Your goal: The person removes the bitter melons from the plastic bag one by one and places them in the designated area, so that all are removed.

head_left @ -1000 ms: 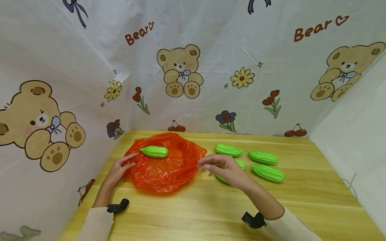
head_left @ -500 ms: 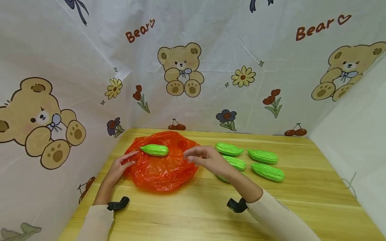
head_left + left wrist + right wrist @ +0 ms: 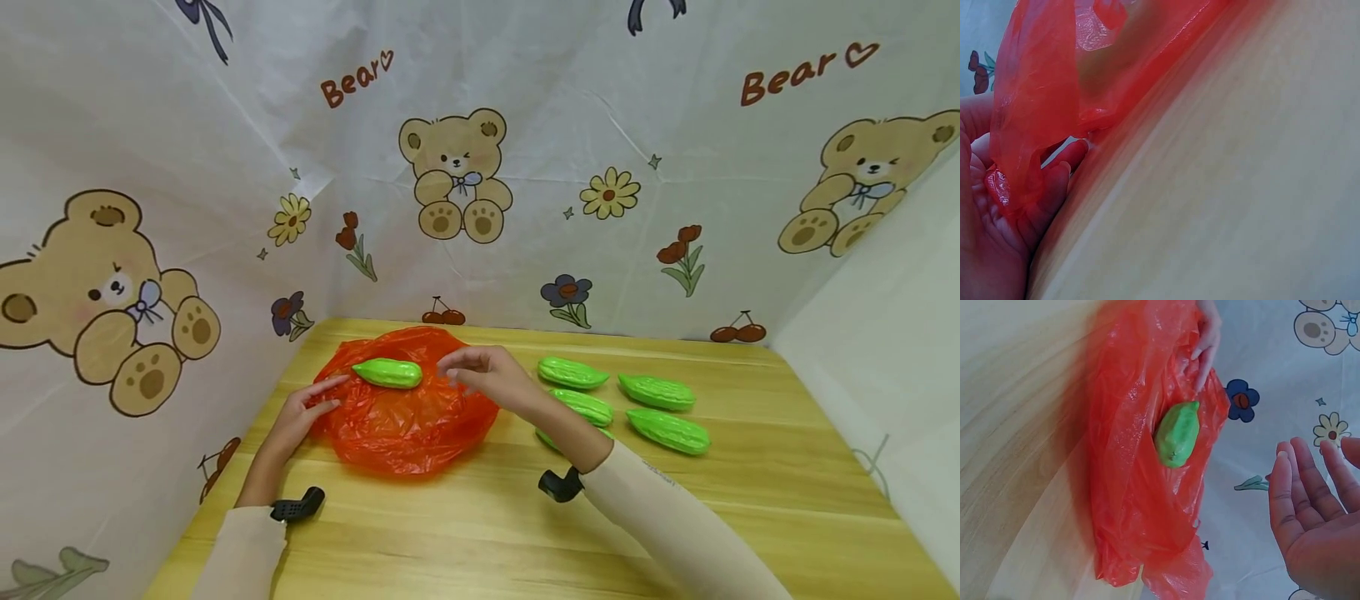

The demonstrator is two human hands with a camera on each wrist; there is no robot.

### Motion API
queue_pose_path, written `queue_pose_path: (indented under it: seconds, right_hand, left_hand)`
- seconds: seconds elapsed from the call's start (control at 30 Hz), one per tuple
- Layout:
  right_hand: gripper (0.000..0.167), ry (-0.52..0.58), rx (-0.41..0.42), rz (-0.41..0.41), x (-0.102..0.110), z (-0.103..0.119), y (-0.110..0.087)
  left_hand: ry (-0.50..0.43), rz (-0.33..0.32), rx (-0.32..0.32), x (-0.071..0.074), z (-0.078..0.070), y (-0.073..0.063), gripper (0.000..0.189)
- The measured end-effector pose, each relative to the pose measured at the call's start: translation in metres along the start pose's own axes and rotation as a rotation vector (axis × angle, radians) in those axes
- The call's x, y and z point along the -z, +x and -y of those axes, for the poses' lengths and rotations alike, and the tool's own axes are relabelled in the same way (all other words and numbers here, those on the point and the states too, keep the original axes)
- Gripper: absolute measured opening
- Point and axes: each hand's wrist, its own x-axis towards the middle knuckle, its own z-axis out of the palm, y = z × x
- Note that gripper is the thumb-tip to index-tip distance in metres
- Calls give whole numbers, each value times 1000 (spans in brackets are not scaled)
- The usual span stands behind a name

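Note:
A red plastic bag (image 3: 405,429) lies spread on the wooden table, with one bright green bitter melon (image 3: 387,373) on it. At the bag's left edge is my left hand (image 3: 294,421); in the left wrist view its fingers (image 3: 1054,187) curl around a bunched bit of the plastic. My right hand (image 3: 491,379) hovers over the bag's right side, fingers loosely bent and holding nothing. The right wrist view shows this hand (image 3: 1319,515) apart from the bitter melon (image 3: 1177,434) on the bag (image 3: 1125,456).
Right of the bag, several more bitter melons lie on the table (image 3: 780,467): a far one (image 3: 572,372), one below it (image 3: 585,407), one partly behind my right forearm (image 3: 551,439), and two farther right (image 3: 666,430). A bear-print cloth (image 3: 525,275) stands behind the table.
My right hand has moved left from beside the bitter melons to over the bag. My left hand and the bitter melon on the bag have stayed in place.

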Motion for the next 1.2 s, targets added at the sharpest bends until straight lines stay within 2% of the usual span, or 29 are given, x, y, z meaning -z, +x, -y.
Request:
queue_pose_path:
  seconds: [0.3, 0.53, 0.77, 0.97, 1.1, 1.2]
  right_hand:
    - [22, -40, -12, -9, -12, -8, 22]
    - [21, -172, -1, -15, -19, -16, 38]
    - [26, -256, 17, -32, -25, -36, 59]
    - [31, -265, -13, -60, -36, -51, 70]
    - [33, -276, -24, -92, -44, -56, 76]
    - [35, -307, -38, -114, -50, -59, 79]
  left_hand:
    - [-5, 2, 2, 1, 1, 0, 45]
    - [6, 5, 1, 1, -2, 0, 45]
    - [13, 8, -13, 1, -3, 0, 45]
    - [15, 11, -1, 1, -4, -2, 45]
    - [18, 5, 0, 1, 0, 0, 45]
    - [15, 4, -5, 1, 10, 5, 45]
